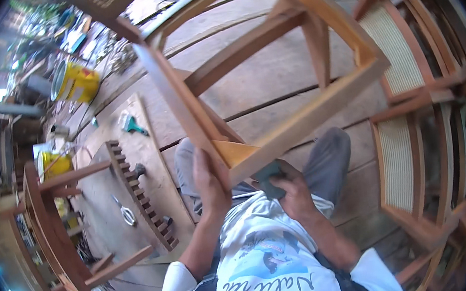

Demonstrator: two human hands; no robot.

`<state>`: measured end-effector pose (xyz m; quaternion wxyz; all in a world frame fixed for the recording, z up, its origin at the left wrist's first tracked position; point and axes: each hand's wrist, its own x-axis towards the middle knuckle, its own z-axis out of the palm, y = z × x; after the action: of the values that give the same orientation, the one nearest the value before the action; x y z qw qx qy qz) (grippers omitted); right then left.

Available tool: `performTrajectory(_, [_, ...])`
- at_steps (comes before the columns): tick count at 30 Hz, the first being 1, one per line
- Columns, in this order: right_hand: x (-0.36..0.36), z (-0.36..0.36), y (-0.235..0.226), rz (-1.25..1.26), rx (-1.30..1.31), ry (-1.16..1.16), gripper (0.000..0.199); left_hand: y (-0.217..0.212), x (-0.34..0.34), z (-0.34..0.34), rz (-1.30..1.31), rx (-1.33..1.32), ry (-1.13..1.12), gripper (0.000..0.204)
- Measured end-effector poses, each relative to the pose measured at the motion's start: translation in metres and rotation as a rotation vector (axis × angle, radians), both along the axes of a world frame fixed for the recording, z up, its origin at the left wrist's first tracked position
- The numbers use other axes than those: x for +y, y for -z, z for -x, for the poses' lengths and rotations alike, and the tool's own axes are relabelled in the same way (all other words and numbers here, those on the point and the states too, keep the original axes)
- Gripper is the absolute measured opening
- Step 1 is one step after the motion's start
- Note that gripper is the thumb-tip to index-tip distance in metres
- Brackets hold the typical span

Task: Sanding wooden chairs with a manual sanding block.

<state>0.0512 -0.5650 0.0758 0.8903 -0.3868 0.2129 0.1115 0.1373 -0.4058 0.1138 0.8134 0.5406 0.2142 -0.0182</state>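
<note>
Plank floor below: your left hand (pixel 209 182) clamps the chair frame (pixel 272 83) corner, rails running away; right hand (pixel 291 188) presses a green pad (pixel 268 179) just beside it.

White short-sleeved T-shirt with a blue print, grey trousers, dark straps at the waist.

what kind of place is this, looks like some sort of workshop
Most likely a furniture or woodworking workshop. The left hand steadies an unfinished wooden chair frame, chairs with woven cane panels stand alongside, and a notched wooden piece lies on the plank floor.
</note>
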Motion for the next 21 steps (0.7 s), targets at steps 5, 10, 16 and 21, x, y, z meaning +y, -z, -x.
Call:
performTrajectory(5, [-0.046, 0.003, 0.03, 0.105, 0.009, 0.131, 0.049, 0.001, 0.041, -0.055, 0.1, 0.035, 0.043, 0.038])
performTrajectory(10, [-0.107, 0.003, 0.063, 0.249, 0.037, 0.244, 0.053, 0.015, 0.062, -0.069, 0.144, 0.122, 0.083, 0.043])
performTrajectory(16, [-0.18, -0.047, 0.045, 0.252, -0.001, 0.672, 0.043, 0.007, 0.047, 0.027, -0.111, 0.172, 0.249, 0.053])
performTrajectory(21, [-0.198, -0.086, -0.027, 0.546, -0.111, 1.16, 0.041, 0.002, 0.048, 0.082, 0.162, 0.255, 0.328, 0.033])
